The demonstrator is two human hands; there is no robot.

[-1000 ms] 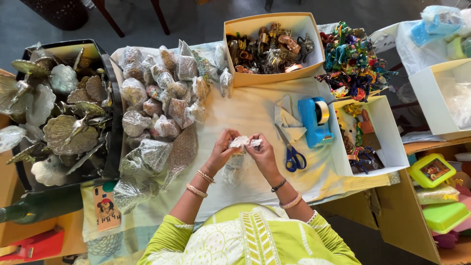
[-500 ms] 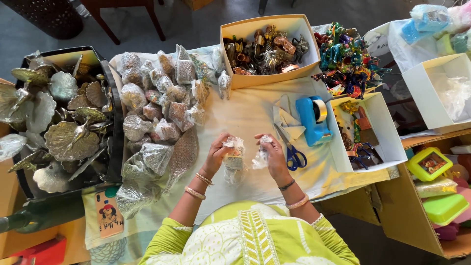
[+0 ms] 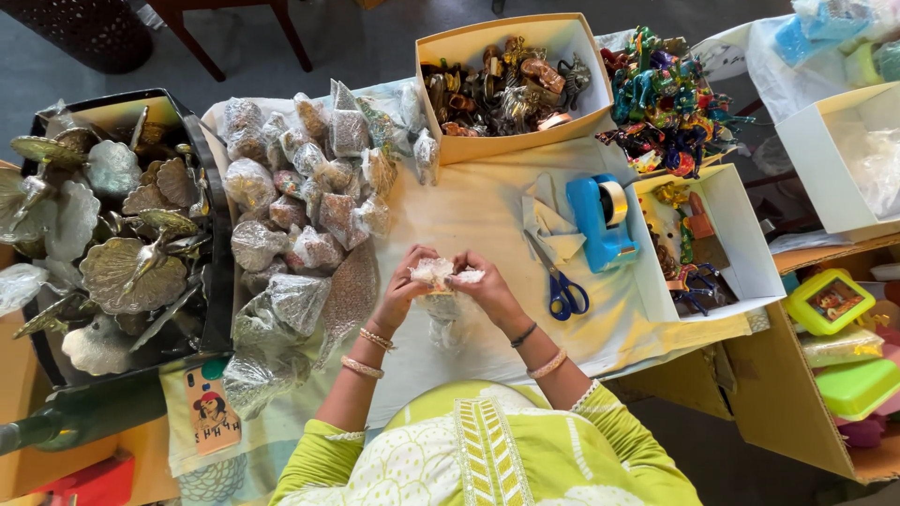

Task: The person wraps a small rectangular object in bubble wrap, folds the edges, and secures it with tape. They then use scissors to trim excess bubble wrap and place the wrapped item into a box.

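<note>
We had both hands together over the middle of the table (image 3: 487, 215), which was covered with a pale yellow cloth; our left hand (image 3: 405, 281) and our right hand (image 3: 487, 286) each pinched one side of a small white wrapped bundle (image 3: 441, 273), fingers curled closed upon it, the two hands almost touching; the bundle sat just above the cloth, and a crumpled piece of clear wrap (image 3: 445, 319) lay directly beneath it; to the left of our left hand lay a heap of clear-wrapped packets (image 3: 300, 206), spread from the far edge of the table down toward our elbow; beyond that heap, at the far left, stood a dark tray of metal shell-shaped dishes (image 3: 112, 244); to the right of our right hand lay blue-handled scissors (image 3: 561, 286), near it but apart, and just past them a blue tape dispenser (image 3: 600, 220) beside some folded pale cloth pieces (image 3: 548, 225); at the far side stood an open cardboard box of brass figurines (image 3: 506, 89), with a pile of bright painted figures (image 3: 661, 98) to its right and a white box (image 3: 741, 253) of small trinkets below that; a phone (image 3: 211, 412) with a pictured case lay near our left elbow.
</note>
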